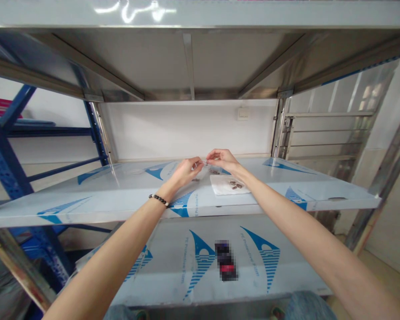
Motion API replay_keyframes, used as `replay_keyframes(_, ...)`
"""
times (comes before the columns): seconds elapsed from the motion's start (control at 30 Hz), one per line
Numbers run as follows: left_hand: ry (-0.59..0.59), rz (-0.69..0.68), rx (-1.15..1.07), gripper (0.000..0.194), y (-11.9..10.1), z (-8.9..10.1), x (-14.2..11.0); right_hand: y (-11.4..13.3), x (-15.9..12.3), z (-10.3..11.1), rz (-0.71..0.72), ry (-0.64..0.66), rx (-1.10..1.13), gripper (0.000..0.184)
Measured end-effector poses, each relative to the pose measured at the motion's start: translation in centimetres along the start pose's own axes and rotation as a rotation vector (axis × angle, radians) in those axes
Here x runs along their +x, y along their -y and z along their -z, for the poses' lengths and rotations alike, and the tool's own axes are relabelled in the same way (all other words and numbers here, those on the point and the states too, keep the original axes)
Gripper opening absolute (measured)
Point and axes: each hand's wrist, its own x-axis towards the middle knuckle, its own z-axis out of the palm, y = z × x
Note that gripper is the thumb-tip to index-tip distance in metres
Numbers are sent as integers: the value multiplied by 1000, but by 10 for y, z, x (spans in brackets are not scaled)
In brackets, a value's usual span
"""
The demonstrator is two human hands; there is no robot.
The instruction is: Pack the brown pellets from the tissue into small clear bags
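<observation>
Both my arms reach forward over a steel shelf [120,195] covered in white and blue protective film. My left hand [186,170], with a dark bead bracelet at the wrist, and my right hand [222,158] meet above the shelf. Each pinches one side of a small clear plastic bag [205,165] held between them. Small dark pieces show through the bag. Just below my right hand, a white sheet [227,184] lies on the shelf with a few small brown pieces [236,185] on it.
A lower shelf [260,266] carries a small dark object [226,260], blurred out. Another steel shelf [200,53] hangs close overhead. Blue racking [6,146] stands at the left, steel uprights and slats [323,133] at the right, a white wall [186,129] behind.
</observation>
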Motion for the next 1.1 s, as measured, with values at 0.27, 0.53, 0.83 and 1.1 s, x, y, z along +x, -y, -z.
replay_keyframes(0.27, 38, 24, -51, 21, 1, 0, -2, -2, 1, 0, -28, 42, -67, 20)
replay_keyframes(0.53, 38, 43, -124, 25, 2, -1, -3, -5, 4, -1, 13, 28, -47, 22)
replay_keyframes(0.83, 13, 80, -142, 26, -6, 1, -4, -9, 4, 0, 85, 112, -62, 20)
replay_keyframes(1.1, -3, 68, -89, 25, -3, 1, -2, -16, 8, 2, 137, 146, -149, 17)
